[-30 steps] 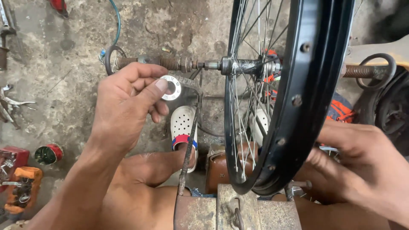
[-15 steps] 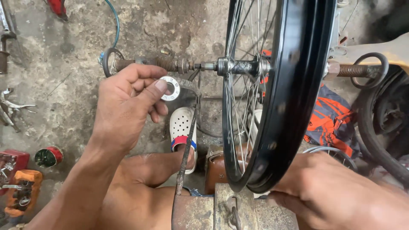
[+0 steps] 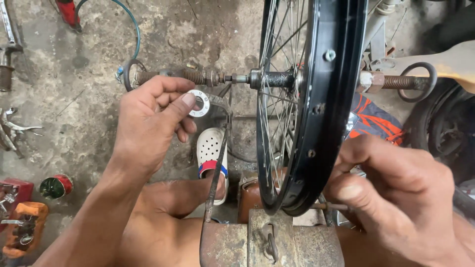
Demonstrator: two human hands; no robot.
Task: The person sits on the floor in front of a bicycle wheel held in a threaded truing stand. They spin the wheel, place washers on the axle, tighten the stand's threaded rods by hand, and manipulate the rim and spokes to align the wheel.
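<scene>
Holding a silver washer (image 3: 199, 103) pinched in my left hand (image 3: 148, 123) just below the threaded axle (image 3: 198, 77), right hand (image 3: 396, 198) closed near the black wheel rim (image 3: 326, 109); next I'd judge lining it up with the axle

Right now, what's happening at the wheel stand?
A person sits over a rusty truing stand with a black spoked bicycle wheel mounted upright on its axle. The left hand pinches a small silver washer between thumb and fingers, just below the axle's threaded end, not yet on it. The right hand is closed near the bottom of the rim; what it grips is hard to tell. A white sandal sits on the concrete floor below.
</scene>
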